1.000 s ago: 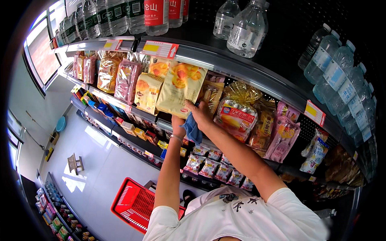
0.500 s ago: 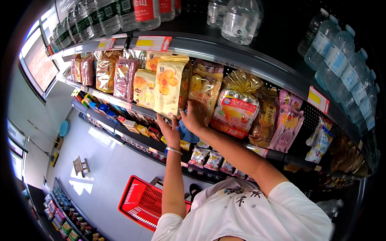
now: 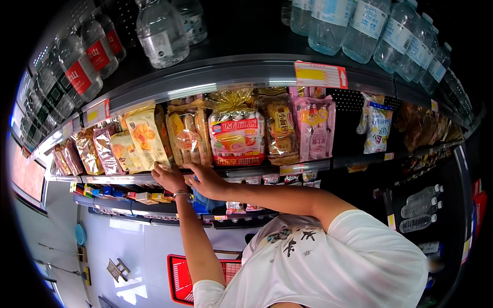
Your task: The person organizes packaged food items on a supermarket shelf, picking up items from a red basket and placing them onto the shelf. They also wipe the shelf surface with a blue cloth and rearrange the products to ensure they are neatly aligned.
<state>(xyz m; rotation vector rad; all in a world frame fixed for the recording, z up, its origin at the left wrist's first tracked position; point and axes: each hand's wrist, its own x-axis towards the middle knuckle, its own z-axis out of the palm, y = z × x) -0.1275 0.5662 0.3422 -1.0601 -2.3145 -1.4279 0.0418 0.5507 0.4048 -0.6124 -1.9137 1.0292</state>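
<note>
My left hand [image 3: 168, 178] is at the shelf's front edge, its fingers spread against the bottom of a tall cream-yellow snack bag [image 3: 149, 134] that leans slightly. Just to its right, my right hand [image 3: 206, 181] reaches in from the right, below a pack of long bread rolls [image 3: 190, 134]. A blue cloth [image 3: 206, 202] hangs under the right hand, with a bit of blue showing at its fingers. A second, shorter cream-yellow bag [image 3: 125, 151] stands left of the tall one. My palms and parts of the fingers are hidden.
Along the same shelf stand a red-and-white bread pack [image 3: 237, 136], a brown bread pack [image 3: 280, 128] and a pink pack [image 3: 314, 128]. Water bottles [image 3: 372, 18] line the shelf above. A red shopping basket [image 3: 178, 280] is on the floor by my left arm; a small stool [image 3: 118, 269] stands farther left.
The view has swung to the right, so the shelf goods appear farther left. Both hands remain low beside the tall cream-yellow bag, and the blue cloth stays with the right hand.
</note>
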